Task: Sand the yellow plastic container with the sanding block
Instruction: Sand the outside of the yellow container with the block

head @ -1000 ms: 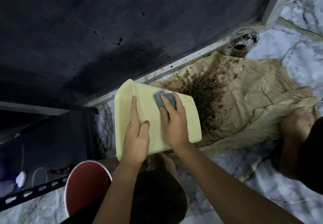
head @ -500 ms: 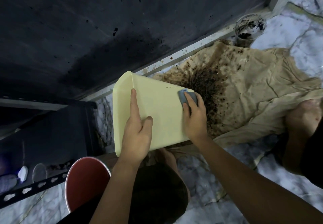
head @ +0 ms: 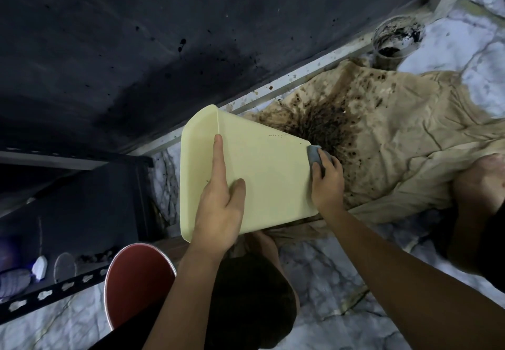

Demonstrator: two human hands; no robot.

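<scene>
Right hand [head: 326,183] gripped grey sanding block [head: 314,154] at far edge of pale yellow plastic container [head: 267,174]; left hand [head: 218,207] lay flat, bracing container. Risk: block slips off edge, container tips.

I see a dark, paint-flecked wall [head: 136,49] with a pale baseboard [head: 300,76], a white marble-veined floor [head: 341,281] under dim light, a stained tan cloth [head: 396,136] spread over it, a smeared cup [head: 396,40], a black slotted metal rack [head: 54,295] and a red stool [head: 136,276]
</scene>
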